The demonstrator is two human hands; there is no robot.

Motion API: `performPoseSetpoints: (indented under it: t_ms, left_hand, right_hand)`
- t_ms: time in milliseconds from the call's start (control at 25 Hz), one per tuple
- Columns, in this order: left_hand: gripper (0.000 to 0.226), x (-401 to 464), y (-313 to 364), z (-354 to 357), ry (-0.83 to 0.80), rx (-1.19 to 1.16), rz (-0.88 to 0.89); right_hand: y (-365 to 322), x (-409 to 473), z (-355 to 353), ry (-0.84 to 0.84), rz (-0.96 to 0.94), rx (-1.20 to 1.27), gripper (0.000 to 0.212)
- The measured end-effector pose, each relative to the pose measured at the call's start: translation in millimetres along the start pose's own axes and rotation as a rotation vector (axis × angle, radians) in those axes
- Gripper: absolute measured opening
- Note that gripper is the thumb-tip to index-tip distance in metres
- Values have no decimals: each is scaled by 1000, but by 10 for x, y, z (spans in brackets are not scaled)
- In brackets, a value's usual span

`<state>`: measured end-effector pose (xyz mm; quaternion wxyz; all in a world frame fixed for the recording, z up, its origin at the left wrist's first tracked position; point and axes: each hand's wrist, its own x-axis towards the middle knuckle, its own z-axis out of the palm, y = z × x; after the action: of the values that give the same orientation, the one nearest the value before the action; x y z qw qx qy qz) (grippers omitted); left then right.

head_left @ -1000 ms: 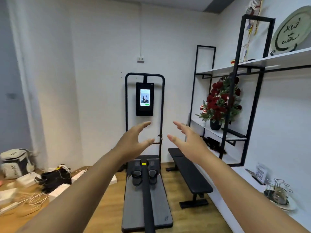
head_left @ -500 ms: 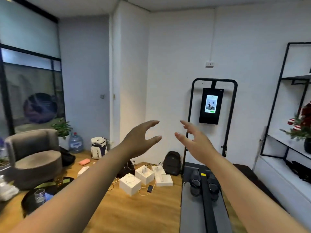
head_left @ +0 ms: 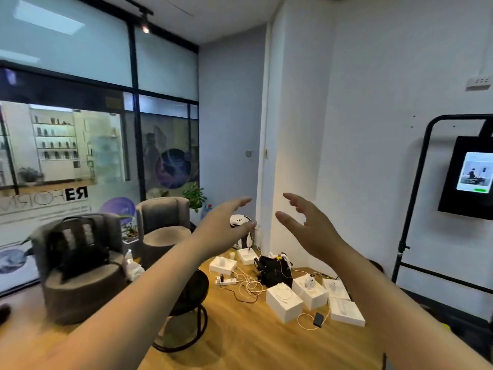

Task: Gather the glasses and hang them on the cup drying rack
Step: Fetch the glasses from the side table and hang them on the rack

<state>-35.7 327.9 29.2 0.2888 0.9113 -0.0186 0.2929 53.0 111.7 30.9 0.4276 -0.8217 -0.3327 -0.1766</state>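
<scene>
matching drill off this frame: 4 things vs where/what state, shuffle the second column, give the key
1. left hand
2. black bag
3. power strip
4. screen

A. on the wood floor, cables running from it
B. lit, on the black stand at the right
C. raised, open, empty
D. on the nearer grey armchair

Pairs: 1-C, 2-D, 3-A, 4-B
</scene>
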Motion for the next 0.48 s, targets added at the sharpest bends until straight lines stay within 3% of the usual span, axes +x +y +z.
performPoseSetpoints:
  t_ms: [480]
  left_hand:
    - [66, 683, -911, 190, 115, 137, -238]
  right_hand:
    - [730, 1355, 1040, -261, -112, 186, 60]
